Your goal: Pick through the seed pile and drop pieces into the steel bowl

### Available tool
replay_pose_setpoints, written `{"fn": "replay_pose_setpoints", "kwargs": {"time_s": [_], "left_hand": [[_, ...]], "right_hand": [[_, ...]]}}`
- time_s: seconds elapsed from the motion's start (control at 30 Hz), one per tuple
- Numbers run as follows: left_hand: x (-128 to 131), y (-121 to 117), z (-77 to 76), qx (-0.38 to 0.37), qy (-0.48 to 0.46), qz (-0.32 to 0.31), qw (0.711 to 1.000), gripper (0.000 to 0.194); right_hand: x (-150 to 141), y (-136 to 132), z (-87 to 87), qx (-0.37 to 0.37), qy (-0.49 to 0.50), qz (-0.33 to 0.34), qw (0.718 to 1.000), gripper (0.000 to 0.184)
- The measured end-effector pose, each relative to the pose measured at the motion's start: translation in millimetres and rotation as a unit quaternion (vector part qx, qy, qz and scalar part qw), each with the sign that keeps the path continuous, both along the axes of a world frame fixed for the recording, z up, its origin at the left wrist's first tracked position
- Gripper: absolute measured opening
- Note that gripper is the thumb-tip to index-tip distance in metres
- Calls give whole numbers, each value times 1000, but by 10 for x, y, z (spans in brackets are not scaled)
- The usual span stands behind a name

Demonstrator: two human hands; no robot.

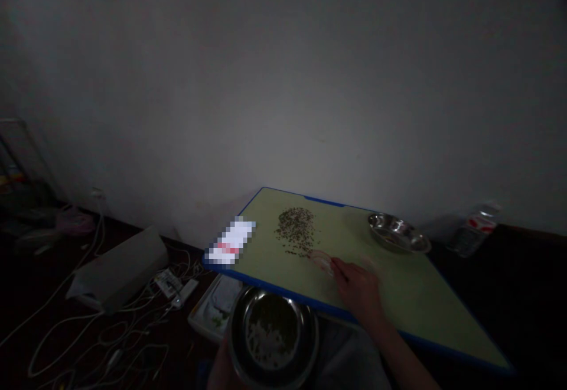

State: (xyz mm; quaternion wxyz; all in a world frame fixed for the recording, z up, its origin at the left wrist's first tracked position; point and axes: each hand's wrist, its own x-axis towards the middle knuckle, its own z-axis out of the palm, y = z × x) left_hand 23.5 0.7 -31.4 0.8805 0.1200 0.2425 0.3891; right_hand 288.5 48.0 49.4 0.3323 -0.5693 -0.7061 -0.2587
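Note:
My right hand reaches over the pale green board, its fingers closed on a pale, see-through curved piece whose exact kind I cannot make out. The tip of this piece touches the near edge of a spread of small dark seeds or grains. Below the board's front edge is a steel bowl with grains in its bottom. My left hand grips the left side of that bowl; most of its fingers are hidden beneath it.
The blue-edged board stands against a grey wall. On it are a second steel bowl and a blurred-out phone-like rectangle. A plastic bottle lies tilted at right. Cables, a power strip and a white box occupy the floor at left.

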Motion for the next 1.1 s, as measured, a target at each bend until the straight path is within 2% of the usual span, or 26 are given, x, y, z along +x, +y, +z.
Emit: {"fn": "replay_pose_setpoints", "kwargs": {"time_s": [0.13, 0.23, 0.37, 0.53, 0.63, 0.93, 1.1], "left_hand": [[-2, -19, 52, 19, 51, 28, 998, 66], [3, -27, 67, 5, 71, 24, 997, 68], [15, -23, 56, -22, 35, 48, 998, 63], [5, 2, -73, -53, 4, 60, 997, 65], [2, 2, -100, -41, 1, 48, 998, 67], [19, -22, 43, -26, -12, 44, 999, 60], [-9, -21, -52, 30, 20, 40, 999, 61]], "right_hand": [[-4, 12, 0, -7, 4, 16, 1000, 41], [-17, 11, -4, -7, 14, 27, 1000, 40], [-57, 11, 12, -10, 26, 39, 999, 39], [-119, 30, 32, -5, 18, 46, 999, 38], [-155, 56, 34, -1, 18, 43, 999, 37], [-235, 101, 24, 4, 7, 57, 998, 35], [-222, 70, 29, 13, 11, 45, 999, 35]]}}
